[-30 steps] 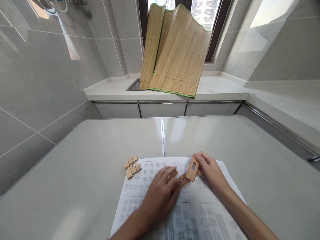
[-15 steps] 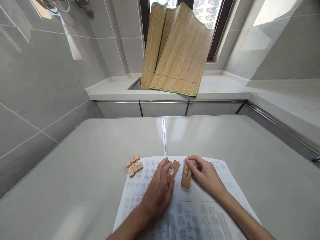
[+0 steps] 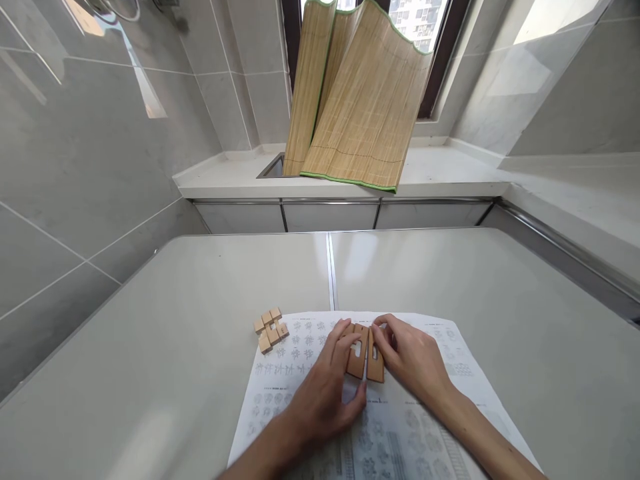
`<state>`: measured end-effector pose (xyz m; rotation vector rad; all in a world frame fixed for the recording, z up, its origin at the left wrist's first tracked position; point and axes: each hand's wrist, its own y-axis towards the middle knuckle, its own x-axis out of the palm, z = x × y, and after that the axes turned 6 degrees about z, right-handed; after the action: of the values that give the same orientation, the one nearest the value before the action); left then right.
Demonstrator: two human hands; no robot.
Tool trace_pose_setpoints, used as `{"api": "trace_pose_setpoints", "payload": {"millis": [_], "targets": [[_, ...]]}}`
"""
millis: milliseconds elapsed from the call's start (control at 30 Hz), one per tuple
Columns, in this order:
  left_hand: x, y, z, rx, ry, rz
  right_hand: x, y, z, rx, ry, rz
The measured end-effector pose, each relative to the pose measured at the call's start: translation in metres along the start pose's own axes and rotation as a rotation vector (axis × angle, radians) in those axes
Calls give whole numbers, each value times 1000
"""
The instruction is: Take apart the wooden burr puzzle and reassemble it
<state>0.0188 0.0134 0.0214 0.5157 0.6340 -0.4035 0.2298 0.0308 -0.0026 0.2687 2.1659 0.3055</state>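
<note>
My left hand (image 3: 325, 390) is closed around a flat brown wooden piece with a cut-out slot (image 3: 357, 364), fingers on its far side and thumb at the near end. Part of that piece, and perhaps a second one under the fingers, is hidden. My right hand (image 3: 413, 353) pinches the far end of another slotted wooden piece (image 3: 375, 370) between thumb and fingers. The two pieces stand nearly side by side, with a thin gap that narrows toward the far end. Beneath them lies a large printed sheet (image 3: 310, 363) with rows of small drawings.
Several small notched wooden blocks (image 3: 271, 335) sit together at the sheet's upper left corner. The pale table (image 3: 225, 287) has a seam down its middle. Behind it, a bamboo mat (image 3: 360, 120) drapes over a white counter (image 3: 225, 183) below the window.
My left hand has moved right and turned its wooden piece more upright, bringing it close beside the right-hand piece. The right-hand piece has tilted slightly and stayed near its place.
</note>
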Motion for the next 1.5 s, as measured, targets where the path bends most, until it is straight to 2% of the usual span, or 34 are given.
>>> {"api": "trace_pose_setpoints", "payload": {"millis": [267,567,933,1100,1267,1500], "targets": [[3,1,-4,5,75,13,0,-2,-7,-40,27,-51],[1,5,-7,80,205,-84,3,-3,-8,-98,33,-54],[-21,17,-7,117,207,-100,3,-5,-12,-175,133,-141],[-23,18,-3,115,180,-109,1,-5,-16,-140,188,-190],[-25,19,-3,94,178,-90,-6,-2,-18,-75,375,-304],[-37,12,1,130,176,-120,-6,-2,-17,-55,401,-276]]}}
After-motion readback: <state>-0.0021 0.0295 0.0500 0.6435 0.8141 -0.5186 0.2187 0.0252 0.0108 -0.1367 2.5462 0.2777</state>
